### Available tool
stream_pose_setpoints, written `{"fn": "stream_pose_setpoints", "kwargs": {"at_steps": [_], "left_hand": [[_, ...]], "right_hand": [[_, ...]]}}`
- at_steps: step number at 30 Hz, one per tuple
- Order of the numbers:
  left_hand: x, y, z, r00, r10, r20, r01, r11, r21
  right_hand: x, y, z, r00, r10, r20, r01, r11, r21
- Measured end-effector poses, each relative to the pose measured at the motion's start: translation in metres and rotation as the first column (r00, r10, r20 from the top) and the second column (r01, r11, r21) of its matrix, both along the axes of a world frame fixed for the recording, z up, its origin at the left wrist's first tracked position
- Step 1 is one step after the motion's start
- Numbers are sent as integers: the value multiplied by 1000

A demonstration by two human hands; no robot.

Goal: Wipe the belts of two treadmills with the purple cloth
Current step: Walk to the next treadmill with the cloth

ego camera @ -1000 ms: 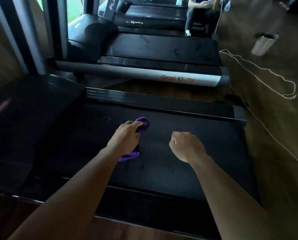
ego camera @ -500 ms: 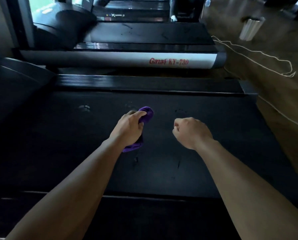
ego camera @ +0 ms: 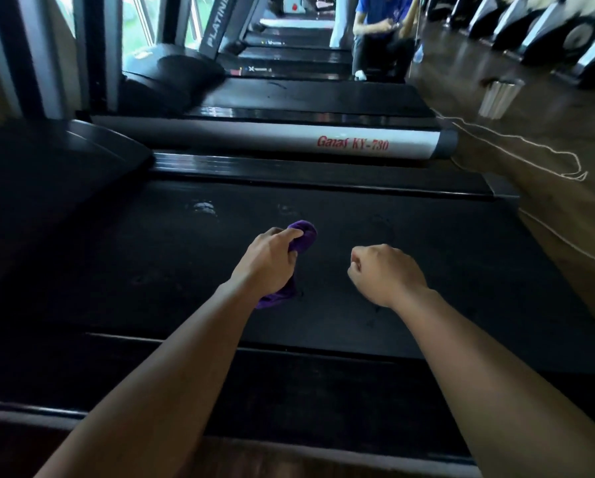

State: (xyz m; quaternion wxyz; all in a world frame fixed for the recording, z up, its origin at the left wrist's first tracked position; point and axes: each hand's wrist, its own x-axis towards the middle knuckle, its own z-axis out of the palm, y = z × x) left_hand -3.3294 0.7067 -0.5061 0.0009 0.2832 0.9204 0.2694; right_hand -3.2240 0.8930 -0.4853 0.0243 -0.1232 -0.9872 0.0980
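In the head view, the left hand (ego camera: 271, 262) reaches out over the near treadmill belt (ego camera: 461, 270), roughly midway between its left and right ends and a little toward its far edge. The fingers are curled round the purple cloth (ego camera: 304, 236). One bunched end of the cloth sticks out past the fingers and a tail hangs below the wrist. Whether the cloth actually presses on the belt cannot be told from this angle. The right hand (ego camera: 387, 274) is just beside it, clenched into a loose fist that holds nothing, knuckles up, above the belt's middle. Both forearms stretch forward from the near edge, nearly parallel, with the wrists bent slightly down. The step in hand appears to be wiping this first belt. Pale smudges near the far edge suggest that strip needs attention. To do it well, the cloth would probably work better spread flatter under the palm than kept wadded, so that more fabric meets the surface. Overlapping strokes from one side rail to the other should leave no gaps. The second treadmill belt (ego camera: 323, 96) lies beyond the silver side rail (ego camera: 254, 136) and looks scuffed, apparently waiting its turn. A white cord (ego camera: 530, 150) trails across the floor to the right.
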Motion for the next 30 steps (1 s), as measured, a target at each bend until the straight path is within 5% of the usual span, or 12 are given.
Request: {"fn": "stream_pose_setpoints", "kwargs": {"at_steps": [15, 30], "left_hand": [[82, -182, 63, 990, 114, -85, -111, 993, 29], [-23, -308, -7, 957, 290, -24, -291, 957, -13]], "right_hand": [[57, -148, 51, 995, 35, -93, -35, 999, 6], [-65, -243, -34, 985, 158, -68, -167, 976, -141]]}}
